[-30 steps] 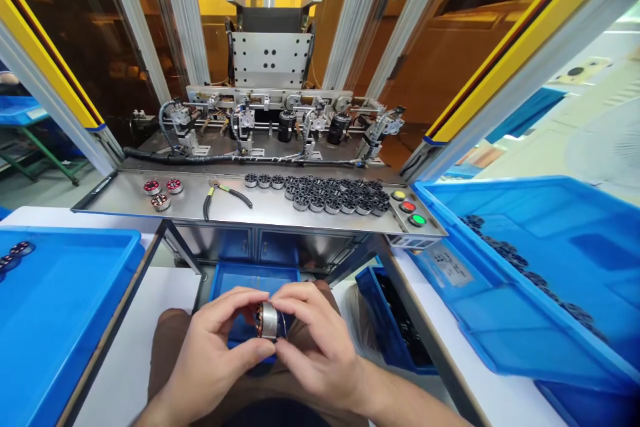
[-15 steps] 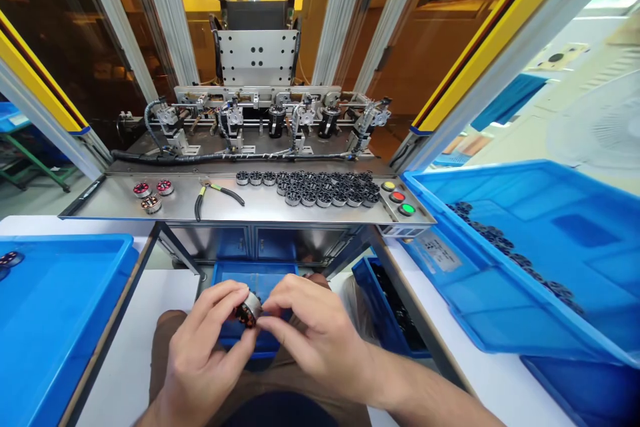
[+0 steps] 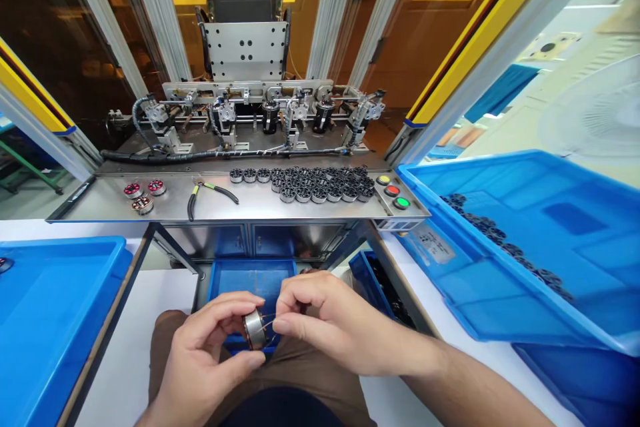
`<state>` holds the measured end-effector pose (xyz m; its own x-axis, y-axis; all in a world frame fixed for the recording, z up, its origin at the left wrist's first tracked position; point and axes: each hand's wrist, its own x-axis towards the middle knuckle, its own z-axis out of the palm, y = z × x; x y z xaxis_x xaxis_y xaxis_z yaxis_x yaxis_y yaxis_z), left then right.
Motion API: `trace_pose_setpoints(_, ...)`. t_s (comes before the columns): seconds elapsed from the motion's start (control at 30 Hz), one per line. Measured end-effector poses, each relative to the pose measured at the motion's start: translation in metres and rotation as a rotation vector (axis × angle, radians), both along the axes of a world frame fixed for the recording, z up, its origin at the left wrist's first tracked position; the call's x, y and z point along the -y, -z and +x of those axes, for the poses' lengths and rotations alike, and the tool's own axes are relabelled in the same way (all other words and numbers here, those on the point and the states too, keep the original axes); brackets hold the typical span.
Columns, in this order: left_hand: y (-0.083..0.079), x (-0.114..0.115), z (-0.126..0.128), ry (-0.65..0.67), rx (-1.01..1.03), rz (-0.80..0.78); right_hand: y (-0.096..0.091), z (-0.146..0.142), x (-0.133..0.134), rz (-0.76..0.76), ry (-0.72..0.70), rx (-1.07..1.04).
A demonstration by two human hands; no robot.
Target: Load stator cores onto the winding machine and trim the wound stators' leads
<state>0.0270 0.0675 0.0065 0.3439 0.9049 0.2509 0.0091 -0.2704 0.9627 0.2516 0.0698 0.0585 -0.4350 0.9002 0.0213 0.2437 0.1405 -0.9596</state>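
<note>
My left hand [image 3: 207, 347] grips a motor stator [image 3: 255, 330], a short silver cylinder with copper windings at its edge, between the fingers above and the thumb below. It is tilted on its side over my lap. Thin wire leads [image 3: 269, 324] stick out of its right face. My right hand [image 3: 330, 317] is closed in a pinch at the ends of these leads, just right of the stator. On the metal ledge ahead lie pliers [image 3: 192, 203] with green and black handles, handles spread. To their left sit three stators [image 3: 143, 205] with red or copper windings.
Rows of dark-topped stators [image 3: 319, 193] stand on the ledge, left of yellow, red and green buttons [image 3: 401, 203]. Behind is a machine fixture [image 3: 245, 51]. Blue bins stand left [image 3: 65, 293] and right [image 3: 500, 320]; another blue bin [image 3: 253, 273] is below my hands.
The stator has turned in my left hand, so its silver side now shows more. My right hand has drawn slightly right, and the wire leads show between the hands. The view has shifted a little.
</note>
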Motion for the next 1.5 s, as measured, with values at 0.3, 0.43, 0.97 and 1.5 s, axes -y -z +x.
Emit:
trace_pose_setpoints(0.3,0.001,0.001,-0.011,-0.033,-0.317,0.418,-0.001,0.027,-0.009,-0.063,-0.063,0.039)
trace_pose_setpoints(0.43,-0.002,-0.001,-0.009,-0.058,-0.393,0.543,-0.012,0.015,-0.009,0.091,-0.049,0.075)
trace_pose_setpoints(0.97,-0.001,0.002,-0.039,-0.148,-0.255,0.430,-0.015,-0.032,-0.108,0.388,0.123,0.382)
trace_pose_setpoints(1.5,0.012,0.015,-0.055,-0.476,0.087,-0.128,0.020,-0.117,-0.200,0.263,0.248,0.855)
